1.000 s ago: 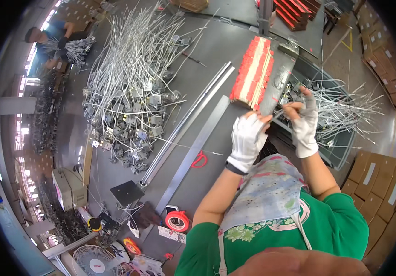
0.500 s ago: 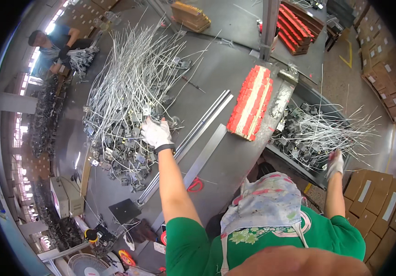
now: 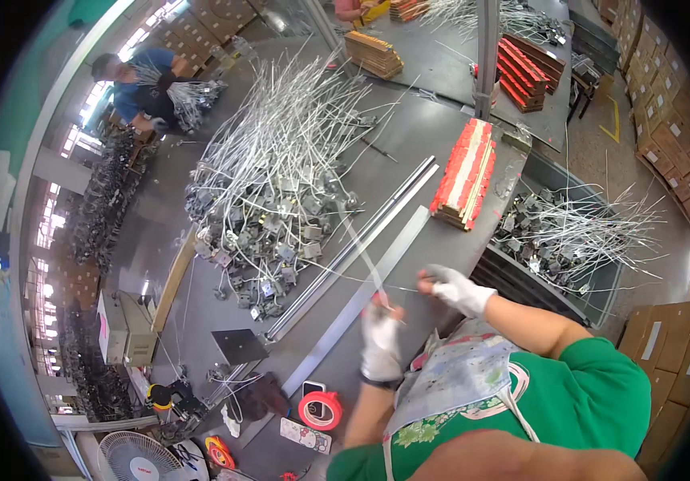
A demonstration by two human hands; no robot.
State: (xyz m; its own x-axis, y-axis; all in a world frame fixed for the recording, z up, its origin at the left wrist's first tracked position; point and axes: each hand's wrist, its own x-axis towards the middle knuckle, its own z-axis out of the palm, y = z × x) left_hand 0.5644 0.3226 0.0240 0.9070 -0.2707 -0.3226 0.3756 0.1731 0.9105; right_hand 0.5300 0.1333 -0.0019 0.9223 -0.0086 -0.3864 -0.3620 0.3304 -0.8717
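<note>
My left hand (image 3: 382, 345), in a white glove with bare fingertips, is over the near table edge, its fingers closed on a white cable (image 3: 366, 255). The cable is smeared by motion and stretches back toward a big heap of small grey metal boxes with white wires (image 3: 281, 208). Something red shows at the left fingertips; what it is cannot be made out. To the right, my gloved right hand (image 3: 461, 293) has its thumb and fingers drawn together, pointing at the left hand. A thin wire runs up to its fingertips; whether they grip it is unclear.
A grey crate (image 3: 613, 293) of wired boxes stands at right. Metal rails (image 3: 353, 248), a red-and-white stack (image 3: 463, 172), a black plate (image 3: 239, 346) and a red ring-shaped roll (image 3: 320, 410) lie on the table. A co-worker (image 3: 140, 88) holds wires at far left.
My left hand has left the heap and drawn back toward me with a cable. My right hand has come out of the crate to beside the left. The view has shifted.
</note>
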